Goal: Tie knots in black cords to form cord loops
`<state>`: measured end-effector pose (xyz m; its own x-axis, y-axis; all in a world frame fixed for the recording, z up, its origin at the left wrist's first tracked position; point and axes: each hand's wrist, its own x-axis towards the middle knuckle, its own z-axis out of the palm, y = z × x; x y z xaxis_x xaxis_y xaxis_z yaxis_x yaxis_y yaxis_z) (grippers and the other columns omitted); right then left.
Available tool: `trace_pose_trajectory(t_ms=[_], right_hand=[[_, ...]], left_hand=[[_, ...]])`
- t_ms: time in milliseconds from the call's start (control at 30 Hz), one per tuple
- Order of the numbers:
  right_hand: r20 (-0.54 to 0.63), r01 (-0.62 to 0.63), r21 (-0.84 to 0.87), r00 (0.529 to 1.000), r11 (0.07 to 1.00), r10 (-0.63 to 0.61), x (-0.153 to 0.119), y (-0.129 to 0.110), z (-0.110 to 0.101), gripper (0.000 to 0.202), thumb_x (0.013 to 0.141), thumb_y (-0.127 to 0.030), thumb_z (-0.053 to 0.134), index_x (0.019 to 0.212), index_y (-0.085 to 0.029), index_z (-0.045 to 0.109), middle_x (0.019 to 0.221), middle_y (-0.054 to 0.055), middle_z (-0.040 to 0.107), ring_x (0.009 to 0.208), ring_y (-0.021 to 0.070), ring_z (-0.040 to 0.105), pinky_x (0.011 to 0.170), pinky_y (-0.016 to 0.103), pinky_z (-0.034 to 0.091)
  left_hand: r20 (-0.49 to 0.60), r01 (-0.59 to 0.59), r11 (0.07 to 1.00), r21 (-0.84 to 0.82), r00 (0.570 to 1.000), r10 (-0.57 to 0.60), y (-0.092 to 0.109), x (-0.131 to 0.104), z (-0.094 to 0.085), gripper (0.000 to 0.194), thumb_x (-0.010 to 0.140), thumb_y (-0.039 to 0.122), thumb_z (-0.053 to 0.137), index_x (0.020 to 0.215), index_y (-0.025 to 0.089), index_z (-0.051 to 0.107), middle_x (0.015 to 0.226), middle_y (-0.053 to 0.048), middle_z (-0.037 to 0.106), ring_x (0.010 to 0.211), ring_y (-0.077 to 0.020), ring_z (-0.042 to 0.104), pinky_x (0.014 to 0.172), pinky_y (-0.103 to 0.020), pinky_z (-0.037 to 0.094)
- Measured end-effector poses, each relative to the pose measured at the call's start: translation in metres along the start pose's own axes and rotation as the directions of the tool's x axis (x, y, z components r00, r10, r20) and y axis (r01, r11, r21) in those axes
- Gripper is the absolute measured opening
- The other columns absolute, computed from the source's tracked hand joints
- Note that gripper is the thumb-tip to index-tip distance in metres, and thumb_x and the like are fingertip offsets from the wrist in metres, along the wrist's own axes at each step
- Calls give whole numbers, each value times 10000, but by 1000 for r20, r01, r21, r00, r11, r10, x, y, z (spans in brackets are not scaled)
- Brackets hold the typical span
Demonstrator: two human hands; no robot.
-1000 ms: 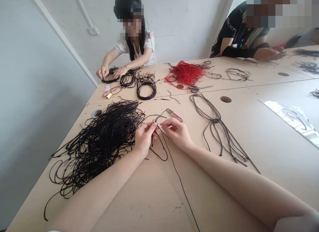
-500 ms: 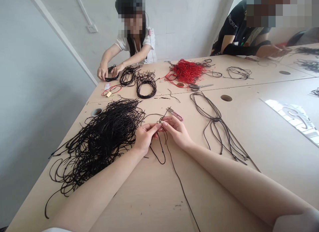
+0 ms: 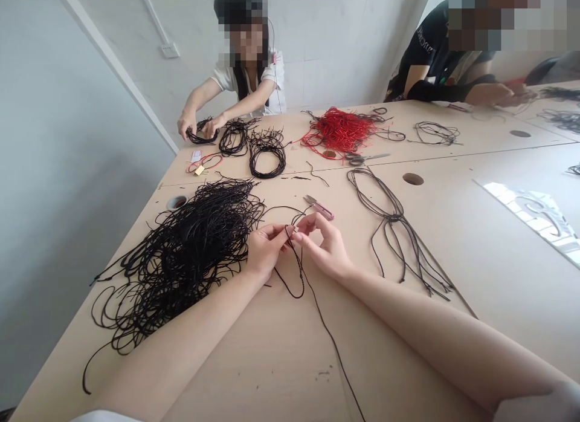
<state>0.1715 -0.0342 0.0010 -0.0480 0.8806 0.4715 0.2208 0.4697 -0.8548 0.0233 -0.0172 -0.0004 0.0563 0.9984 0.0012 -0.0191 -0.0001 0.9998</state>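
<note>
Over the middle of the table, my left hand (image 3: 269, 245) pinches a thin black cord (image 3: 321, 313) between thumb and finger. My right hand (image 3: 327, 243) meets it from the right, its thumb and forefinger closed on the same cord at the fingertips. A loop hangs below the fingers, and one long end runs down to the table's front. The crossing of the strands is partly hidden by my fingertips. Just beyond my right hand lie pink-handled thread snips (image 3: 321, 209). A large heap of black cords (image 3: 190, 253) lies beside my left hand.
Knotted cords (image 3: 394, 217) lie right of my right hand. Farther back are black coils (image 3: 267, 159), red cords (image 3: 339, 130), scissors (image 3: 357, 159) and a tag (image 3: 199, 170). The table (image 3: 272, 361) has round holes. A person handles cords across it; another sits at the back right.
My right fingertips have shifted slightly, and a strand now hangs in front of my left fingertips. The cord loop has moved a little right. The person opposite has shifted their hands on the coil.
</note>
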Motion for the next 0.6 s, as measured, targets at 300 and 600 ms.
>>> trace_pose_trajectory(t_ms=[300,600], right_hand=[[-19,70,-101,997,992,-72,0,6,4,118,872,-194,541,938,-221,636,859,21,662,797,143,600,763,306,494],[-92,90,-173,990,981,-107,11,18,-5,63,851,-192,577,812,-217,619,791,10,643,760,151,567,739,323,486]], left_hand=[[-21,-17,999,32,1000,18,-1,1,-1,233,735,364,699,805,143,726,705,-57,699,651,-138,635,546,-211,458],[68,37,997,-70,997,-32,3,0,1,225,740,347,707,786,127,724,691,-66,699,632,-141,647,540,-219,437]])
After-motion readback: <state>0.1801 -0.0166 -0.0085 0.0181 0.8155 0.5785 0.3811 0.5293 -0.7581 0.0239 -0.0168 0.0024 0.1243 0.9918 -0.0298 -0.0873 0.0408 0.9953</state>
